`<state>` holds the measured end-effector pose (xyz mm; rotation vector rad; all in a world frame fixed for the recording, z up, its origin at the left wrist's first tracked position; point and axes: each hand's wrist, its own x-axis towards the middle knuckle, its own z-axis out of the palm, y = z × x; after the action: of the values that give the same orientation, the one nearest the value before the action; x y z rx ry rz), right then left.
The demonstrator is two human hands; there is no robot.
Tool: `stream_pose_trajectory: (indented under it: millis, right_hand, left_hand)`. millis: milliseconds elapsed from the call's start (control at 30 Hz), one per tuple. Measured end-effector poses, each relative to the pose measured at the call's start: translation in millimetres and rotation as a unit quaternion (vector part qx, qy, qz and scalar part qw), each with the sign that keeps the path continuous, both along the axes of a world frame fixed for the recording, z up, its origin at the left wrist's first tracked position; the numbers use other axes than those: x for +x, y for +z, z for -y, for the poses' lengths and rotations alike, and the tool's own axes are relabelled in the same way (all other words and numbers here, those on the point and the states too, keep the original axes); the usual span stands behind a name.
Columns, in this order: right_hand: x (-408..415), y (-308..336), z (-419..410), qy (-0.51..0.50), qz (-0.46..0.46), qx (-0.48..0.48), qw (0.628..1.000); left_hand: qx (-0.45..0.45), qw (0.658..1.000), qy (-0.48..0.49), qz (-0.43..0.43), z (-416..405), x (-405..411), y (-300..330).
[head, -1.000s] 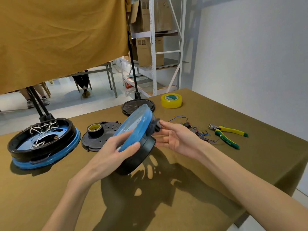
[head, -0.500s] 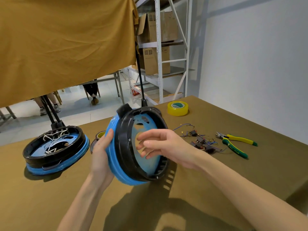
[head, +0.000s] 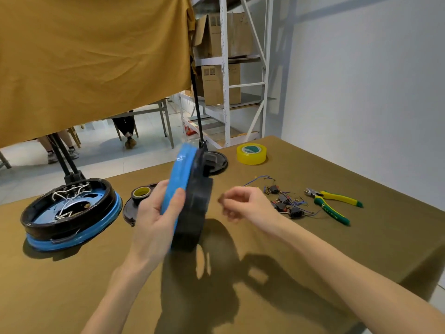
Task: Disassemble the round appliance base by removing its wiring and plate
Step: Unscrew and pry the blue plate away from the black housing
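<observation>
A: What does the grip have hold of?
B: The left hand (head: pixel 154 213) clasps the round base (head: pixel 190 201) on edge above the table (head: pixel 313 249), thumb on its blue rim. The right hand (head: pixel 243 203) hangs just beside it, fingers loosely curled (blurred; whether they pinch something I cannot tell).
A: And around them?
B: Loose wiring (head: pixel 284 201) and pliers (head: pixel 334 203) lie to the right; a second base (head: pixel 69 213) sits left.
</observation>
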<state>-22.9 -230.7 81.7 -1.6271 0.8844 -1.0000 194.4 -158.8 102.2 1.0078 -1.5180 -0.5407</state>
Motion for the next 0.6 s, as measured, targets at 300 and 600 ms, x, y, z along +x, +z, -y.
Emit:
stream_pose_trajectory:
  millis: [300,600]
  right_hand:
    - [-102,-50,31,-0.318,-0.506,-0.042,0.801]
    - [-112,-59,33,-0.292,-0.503,-0.045,0.812]
  left_hand:
    - [0.026,0.932,-0.006,0.362,16,-40,-31]
    - [0.059,0.867,-0.005,0.494,32,-83,-53]
